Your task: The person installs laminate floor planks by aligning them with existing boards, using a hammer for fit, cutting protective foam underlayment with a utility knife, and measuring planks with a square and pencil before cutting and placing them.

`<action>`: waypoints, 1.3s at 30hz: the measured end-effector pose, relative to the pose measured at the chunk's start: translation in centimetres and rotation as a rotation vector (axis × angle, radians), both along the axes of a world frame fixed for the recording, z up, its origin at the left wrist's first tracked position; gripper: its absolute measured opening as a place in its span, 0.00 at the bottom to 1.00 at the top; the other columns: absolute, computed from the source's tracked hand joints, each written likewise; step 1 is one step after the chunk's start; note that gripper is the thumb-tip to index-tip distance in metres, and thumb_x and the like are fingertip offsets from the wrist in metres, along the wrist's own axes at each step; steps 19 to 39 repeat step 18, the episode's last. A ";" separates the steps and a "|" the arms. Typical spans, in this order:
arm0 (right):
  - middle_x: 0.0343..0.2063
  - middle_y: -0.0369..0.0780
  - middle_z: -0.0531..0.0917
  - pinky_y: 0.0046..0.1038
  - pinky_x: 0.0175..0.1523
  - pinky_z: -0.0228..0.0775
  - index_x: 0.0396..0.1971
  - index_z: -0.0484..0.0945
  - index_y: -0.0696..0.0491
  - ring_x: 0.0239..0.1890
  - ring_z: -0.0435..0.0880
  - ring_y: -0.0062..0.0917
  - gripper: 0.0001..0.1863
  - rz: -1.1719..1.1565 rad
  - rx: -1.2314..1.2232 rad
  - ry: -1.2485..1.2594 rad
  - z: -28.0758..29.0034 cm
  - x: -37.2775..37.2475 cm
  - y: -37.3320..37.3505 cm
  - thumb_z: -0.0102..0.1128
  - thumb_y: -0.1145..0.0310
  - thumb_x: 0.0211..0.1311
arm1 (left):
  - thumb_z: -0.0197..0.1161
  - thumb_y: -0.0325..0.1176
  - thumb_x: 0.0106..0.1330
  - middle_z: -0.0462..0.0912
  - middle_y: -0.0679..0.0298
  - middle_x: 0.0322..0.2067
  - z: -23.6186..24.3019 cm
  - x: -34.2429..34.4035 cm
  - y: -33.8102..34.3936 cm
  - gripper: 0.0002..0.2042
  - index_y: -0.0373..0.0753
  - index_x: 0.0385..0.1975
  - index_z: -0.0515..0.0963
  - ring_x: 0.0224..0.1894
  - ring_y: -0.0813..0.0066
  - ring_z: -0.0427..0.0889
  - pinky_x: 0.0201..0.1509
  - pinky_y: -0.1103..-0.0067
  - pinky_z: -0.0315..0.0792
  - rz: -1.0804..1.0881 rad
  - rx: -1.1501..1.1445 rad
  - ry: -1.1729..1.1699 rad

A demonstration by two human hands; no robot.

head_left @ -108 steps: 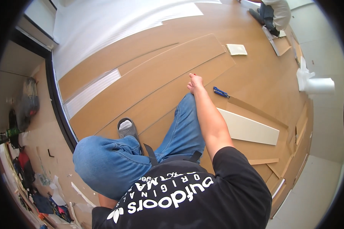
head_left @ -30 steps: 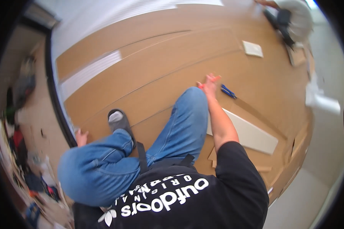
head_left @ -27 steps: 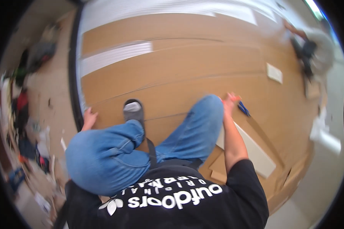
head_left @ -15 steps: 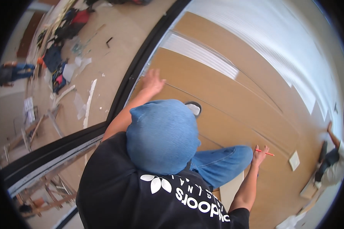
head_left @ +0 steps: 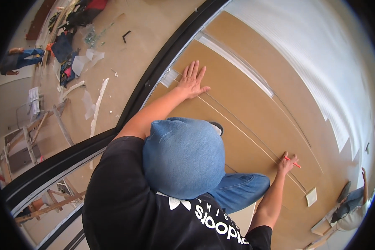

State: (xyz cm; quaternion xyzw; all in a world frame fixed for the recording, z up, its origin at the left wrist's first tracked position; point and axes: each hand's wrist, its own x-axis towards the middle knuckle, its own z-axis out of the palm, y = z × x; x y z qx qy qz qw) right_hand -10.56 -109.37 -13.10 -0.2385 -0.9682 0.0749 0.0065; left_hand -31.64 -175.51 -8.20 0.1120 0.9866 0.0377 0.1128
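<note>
My left hand [head_left: 192, 81] lies open on a brown board [head_left: 233, 85], its fingers spread toward the far edge. My right hand [head_left: 286, 163] rests on the boards farther right. A red pencil or pen [head_left: 293, 162] is held across its fingers. A thin dark line and a pale seam [head_left: 241, 128] run between the hands. Beyond the board, a narrow white strip [head_left: 241, 64] separates it from another brown board [head_left: 254, 52]. My denim-covered knee [head_left: 183, 160] rises in front of me and hides part of the nearer board.
A black frame rail [head_left: 143, 85] runs along the left. White sheeting [head_left: 296, 54] spreads at the far right. A small white square [head_left: 311, 197] lies beyond my right hand. A co-worker [head_left: 352, 212] is at the right edge, another person [head_left: 21, 60] far left near wooden trestles [head_left: 33, 129].
My left hand has moved right and now lies flat on the board. The far white strip has narrowed, and a pale seam has appeared nearer me. My right hand still holds the red pencil or pen.
</note>
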 end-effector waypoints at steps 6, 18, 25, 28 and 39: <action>0.66 0.57 0.70 0.55 0.74 0.54 0.68 0.62 0.59 0.75 0.57 0.59 0.40 -0.072 -0.041 -0.020 0.7 -1.2 -2.1 0.63 0.46 0.70 | 0.47 0.72 0.68 0.33 0.43 0.79 -0.2 -1.9 -0.7 0.51 0.41 0.80 0.42 0.82 0.48 0.30 0.82 0.56 0.29 -0.002 -0.003 0.015; 0.69 0.59 0.67 0.55 0.74 0.55 0.69 0.61 0.57 0.74 0.55 0.63 0.38 -0.115 -0.037 -0.047 0.3 -0.7 -2.4 0.63 0.50 0.71 | 0.46 0.73 0.68 0.32 0.44 0.79 -0.2 -3.1 -0.6 0.51 0.43 0.80 0.41 0.82 0.47 0.32 0.82 0.56 0.29 -0.027 0.011 0.025; 0.69 0.59 0.67 0.55 0.74 0.55 0.69 0.61 0.57 0.74 0.55 0.63 0.38 -0.115 -0.037 -0.047 0.3 -0.7 -2.4 0.63 0.50 0.71 | 0.46 0.73 0.68 0.32 0.44 0.79 -0.2 -3.1 -0.6 0.51 0.43 0.80 0.41 0.82 0.47 0.32 0.82 0.56 0.29 -0.027 0.011 0.025; 0.69 0.59 0.67 0.55 0.74 0.55 0.69 0.61 0.57 0.74 0.55 0.63 0.38 -0.115 -0.037 -0.047 0.3 -0.7 -2.4 0.63 0.50 0.71 | 0.46 0.73 0.68 0.32 0.44 0.79 -0.2 -3.1 -0.6 0.51 0.43 0.80 0.41 0.82 0.47 0.32 0.82 0.56 0.29 -0.027 0.011 0.025; 0.69 0.59 0.67 0.55 0.74 0.55 0.69 0.61 0.57 0.74 0.55 0.63 0.38 -0.115 -0.037 -0.047 0.3 -0.7 -2.4 0.63 0.50 0.71 | 0.46 0.73 0.68 0.32 0.44 0.79 -0.2 -3.1 -0.6 0.51 0.43 0.80 0.41 0.82 0.47 0.32 0.82 0.56 0.29 -0.027 0.011 0.025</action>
